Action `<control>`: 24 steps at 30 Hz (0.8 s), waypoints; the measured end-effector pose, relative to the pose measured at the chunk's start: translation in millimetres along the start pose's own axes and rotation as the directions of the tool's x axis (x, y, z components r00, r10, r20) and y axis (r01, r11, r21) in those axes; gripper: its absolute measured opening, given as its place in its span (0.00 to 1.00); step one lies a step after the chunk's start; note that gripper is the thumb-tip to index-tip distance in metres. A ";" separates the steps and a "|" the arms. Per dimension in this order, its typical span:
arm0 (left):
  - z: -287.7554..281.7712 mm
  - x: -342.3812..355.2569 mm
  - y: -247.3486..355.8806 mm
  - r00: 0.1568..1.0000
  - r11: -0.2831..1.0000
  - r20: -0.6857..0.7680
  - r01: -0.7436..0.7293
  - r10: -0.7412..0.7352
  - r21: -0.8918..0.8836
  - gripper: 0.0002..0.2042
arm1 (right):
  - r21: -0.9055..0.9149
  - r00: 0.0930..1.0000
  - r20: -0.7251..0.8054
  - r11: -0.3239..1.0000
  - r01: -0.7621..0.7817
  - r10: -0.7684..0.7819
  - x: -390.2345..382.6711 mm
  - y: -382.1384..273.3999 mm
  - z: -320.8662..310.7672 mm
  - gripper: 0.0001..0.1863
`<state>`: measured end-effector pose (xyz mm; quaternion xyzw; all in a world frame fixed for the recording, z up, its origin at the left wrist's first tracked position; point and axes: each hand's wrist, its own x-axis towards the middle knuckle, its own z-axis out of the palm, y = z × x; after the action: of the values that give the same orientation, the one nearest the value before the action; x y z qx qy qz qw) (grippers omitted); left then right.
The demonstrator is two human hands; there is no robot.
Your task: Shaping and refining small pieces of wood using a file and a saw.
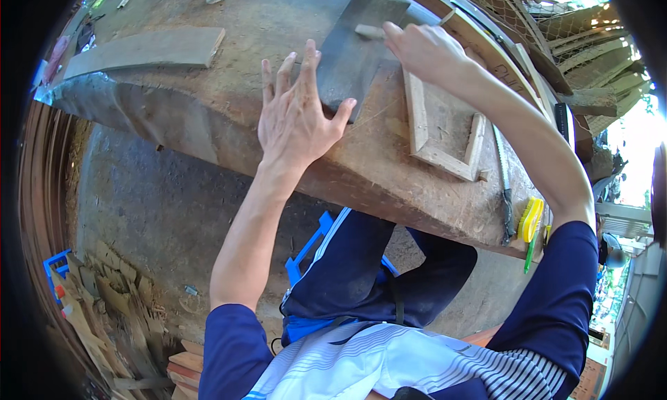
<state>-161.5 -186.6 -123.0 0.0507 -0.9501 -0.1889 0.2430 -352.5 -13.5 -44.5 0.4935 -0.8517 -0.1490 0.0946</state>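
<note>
My left hand (pixel 295 115) is spread over the workbench, its fingers apart and holding nothing. Its thumb and forefinger lie along the near end of a dark grey flat sheet (pixel 351 53), which slants away across the bench top. Farther right, my right hand (pixel 431 53) is closed, its fingertips pinching a short pale wooden stick (pixel 369 32) just above the sheet. What the stick is part of, I cannot tell. Below my right forearm lies a wooden frame (pixel 445 162), partly covered by the arm.
The thick wooden bench (pixel 375 185) runs across in front of me. A curved board (pixel 146 51) lies at its left. Near the right edge are a saw (pixel 506 192) and a yellow brush (pixel 531 219). Scrap wood (pixel 111 296) is heaped on the floor at lower left.
</note>
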 end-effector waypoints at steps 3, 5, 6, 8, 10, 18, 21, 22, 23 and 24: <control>-3.9 -1.5 -3.8 1.000 0.999 -0.001 0.012 -0.012 -0.038 0.51 | 0.042 0.976 0.216 0.999 -0.034 0.024 -23.0 -48.4 -35.5 0.13; -7.3 -0.9 -2.0 0.999 1.000 0.029 0.015 -0.015 -0.025 0.51 | 0.151 0.946 0.311 0.988 0.043 -0.089 -34.1 -64.8 -52.7 0.11; -10.0 -0.7 -1.8 0.998 1.000 0.059 0.029 -0.028 -0.008 0.51 | 0.149 0.948 0.308 0.988 0.036 -0.080 -29.8 -57.8 -49.8 0.11; -6.3 0.1 0.3 0.999 1.000 0.039 0.005 -0.005 -0.019 0.51 | 0.014 0.966 0.255 0.999 -0.051 0.046 -6.5 -15.3 -30.6 0.09; 1.1 -1.2 3.1 1.000 0.999 0.017 -0.017 0.018 -0.033 0.51 | -0.057 0.969 0.229 0.995 -0.079 0.090 3.1 15.5 -10.4 0.18; -9.2 -3.9 1.7 1.000 1.000 0.019 -0.001 0.001 -0.008 0.50 | 0.084 0.963 0.251 0.993 0.083 -0.101 -19.4 -45.3 -45.1 0.10; -4.1 -2.9 4.3 0.999 1.000 0.042 -0.002 0.002 -0.020 0.49 | 0.014 0.976 0.216 0.999 -0.036 0.032 -4.7 -11.8 -14.2 0.11; -5.2 3.8 2.7 1.000 1.000 0.010 0.005 -0.005 -0.021 0.49 | 0.013 0.976 0.196 0.995 -0.097 0.092 1.4 -9.8 -21.2 0.12; -6.3 8.6 3.3 1.000 1.000 -0.003 0.009 -0.009 -0.012 0.49 | 0.013 0.972 0.177 0.987 -0.158 0.154 6.8 -7.8 -28.0 0.13; -7.0 13.5 5.6 1.000 1.000 -0.006 0.002 -0.002 0.000 0.49 | 0.010 0.975 0.165 0.988 -0.153 0.149 4.4 -9.1 -32.7 0.13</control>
<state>-170.0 -186.4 -109.3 0.0524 -0.9492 -0.1892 0.2458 -337.3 -26.8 -16.9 0.4146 -0.8931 -0.1718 0.0300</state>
